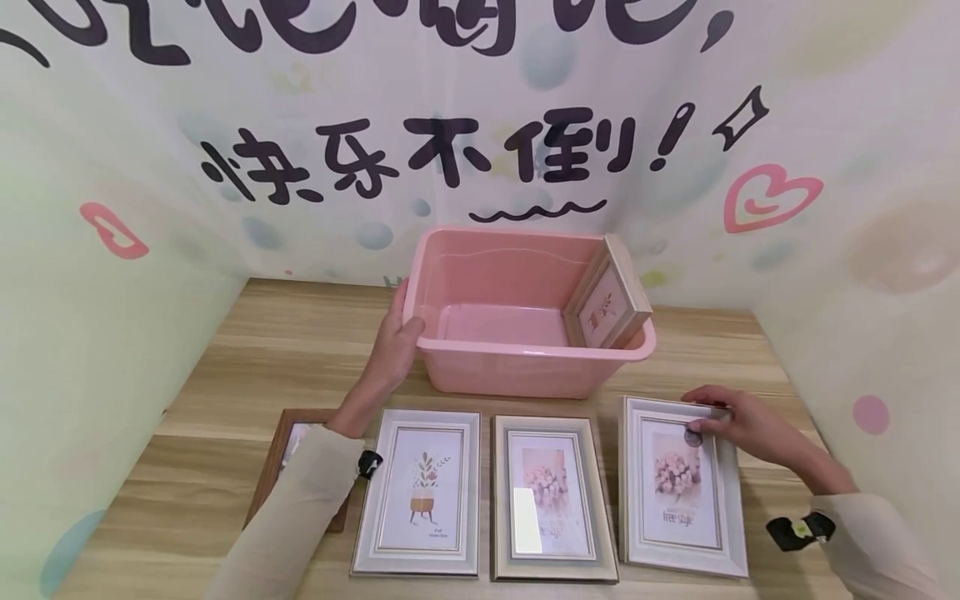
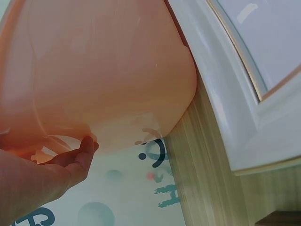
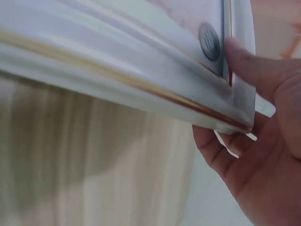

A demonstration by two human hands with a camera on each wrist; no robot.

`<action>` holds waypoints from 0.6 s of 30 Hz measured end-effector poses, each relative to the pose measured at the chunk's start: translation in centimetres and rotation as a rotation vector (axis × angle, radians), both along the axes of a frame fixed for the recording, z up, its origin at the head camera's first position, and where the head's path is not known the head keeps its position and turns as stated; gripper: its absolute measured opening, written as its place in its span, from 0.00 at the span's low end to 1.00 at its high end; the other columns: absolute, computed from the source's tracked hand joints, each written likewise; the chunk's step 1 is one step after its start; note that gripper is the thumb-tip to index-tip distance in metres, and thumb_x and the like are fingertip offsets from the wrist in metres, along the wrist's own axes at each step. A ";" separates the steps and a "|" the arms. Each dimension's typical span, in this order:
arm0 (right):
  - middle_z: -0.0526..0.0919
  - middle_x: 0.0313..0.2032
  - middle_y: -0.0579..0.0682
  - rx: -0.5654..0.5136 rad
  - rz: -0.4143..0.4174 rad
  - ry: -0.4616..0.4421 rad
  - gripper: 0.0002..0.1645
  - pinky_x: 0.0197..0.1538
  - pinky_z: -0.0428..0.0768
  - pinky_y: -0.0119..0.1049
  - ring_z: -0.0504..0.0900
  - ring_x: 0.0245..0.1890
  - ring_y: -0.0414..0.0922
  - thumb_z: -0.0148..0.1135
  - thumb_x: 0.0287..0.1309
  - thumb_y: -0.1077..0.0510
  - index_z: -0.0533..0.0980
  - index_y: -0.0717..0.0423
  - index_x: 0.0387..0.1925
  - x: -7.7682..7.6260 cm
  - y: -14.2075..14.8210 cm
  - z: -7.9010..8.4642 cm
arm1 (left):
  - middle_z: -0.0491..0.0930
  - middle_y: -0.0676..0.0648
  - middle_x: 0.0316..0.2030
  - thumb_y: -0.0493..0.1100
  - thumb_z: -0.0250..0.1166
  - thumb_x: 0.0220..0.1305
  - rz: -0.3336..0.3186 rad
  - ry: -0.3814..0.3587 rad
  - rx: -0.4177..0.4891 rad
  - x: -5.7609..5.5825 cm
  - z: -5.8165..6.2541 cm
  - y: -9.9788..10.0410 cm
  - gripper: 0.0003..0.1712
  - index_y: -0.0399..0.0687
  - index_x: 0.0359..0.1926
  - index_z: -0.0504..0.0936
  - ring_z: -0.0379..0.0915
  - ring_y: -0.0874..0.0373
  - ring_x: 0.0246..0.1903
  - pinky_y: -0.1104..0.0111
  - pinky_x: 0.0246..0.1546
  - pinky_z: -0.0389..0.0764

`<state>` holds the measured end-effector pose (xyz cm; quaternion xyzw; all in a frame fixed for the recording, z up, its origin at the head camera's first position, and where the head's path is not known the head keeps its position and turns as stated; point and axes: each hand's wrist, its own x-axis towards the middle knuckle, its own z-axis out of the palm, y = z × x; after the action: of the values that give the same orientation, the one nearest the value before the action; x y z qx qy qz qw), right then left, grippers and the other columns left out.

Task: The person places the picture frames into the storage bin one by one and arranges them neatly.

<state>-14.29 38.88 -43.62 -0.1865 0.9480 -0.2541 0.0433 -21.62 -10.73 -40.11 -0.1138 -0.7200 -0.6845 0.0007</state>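
Observation:
My left hand (image 1: pixel 393 343) grips the left rim of a pink plastic tub (image 1: pixel 495 371), fingers outside and thumb over the edge. In the left wrist view, those fingers curl at the tub's handle slot. A white picture frame (image 1: pixel 637 483) with a pink flower print is pinched at its top right by my right hand (image 1: pixel 738 425). The right wrist view shows the thumb (image 3: pixel 249 66) on the frame's front and the other fingers behind it. Inside the tub, a cream picture frame (image 1: pixel 637 287) leans upright at the right end.
Two more picture frames, one white with a plant print (image 1: pixel 371 500) and one cream (image 1: pixel 600 533), lie face up before the tub. A brown frame (image 1: pixel 273 467) is partly under my left sleeve. Printed cloth walls (image 1: pixel 480 92) border the wooden table (image 1: pixel 225 367).

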 end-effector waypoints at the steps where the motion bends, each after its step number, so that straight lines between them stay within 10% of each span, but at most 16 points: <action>1: 0.86 0.43 0.53 -0.025 0.017 -0.001 0.17 0.38 0.76 0.27 0.77 0.40 0.30 0.70 0.57 0.59 0.81 0.57 0.49 0.0 0.1 0.3 | 0.46 0.37 0.77 0.29 0.40 0.67 0.002 -0.001 -0.004 0.3 0.4 0.0 0.41 0.43 0.79 0.38 0.56 0.42 0.67 0.47 0.67 0.62; 9: 0.85 0.41 0.41 -0.169 0.106 -0.058 0.15 0.37 0.77 0.23 0.79 0.38 0.28 0.70 0.55 0.65 0.83 0.55 0.46 0.2 0.6 2.2 | 0.45 0.36 0.77 0.30 0.40 0.67 -0.005 -0.002 -0.005 1.0 1.6 0.2 0.41 0.40 0.78 0.38 0.53 0.45 0.68 0.48 0.69 0.58; 18: 0.83 0.38 0.47 -0.330 0.286 -0.271 0.15 0.31 0.82 0.37 0.83 0.35 0.41 0.60 0.62 0.70 0.76 0.52 0.47 0.8 0.7 4.7 | 0.48 0.41 0.77 0.31 0.41 0.68 0.010 -0.002 0.005 -0.8 -1.3 -0.2 0.41 0.50 0.79 0.39 0.57 0.44 0.66 0.47 0.67 0.63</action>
<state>-13.45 39.63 -38.88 -0.2875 0.8432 -0.4194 0.1744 -22.37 -10.89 -41.41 -0.1097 -0.7190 -0.6863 0.0036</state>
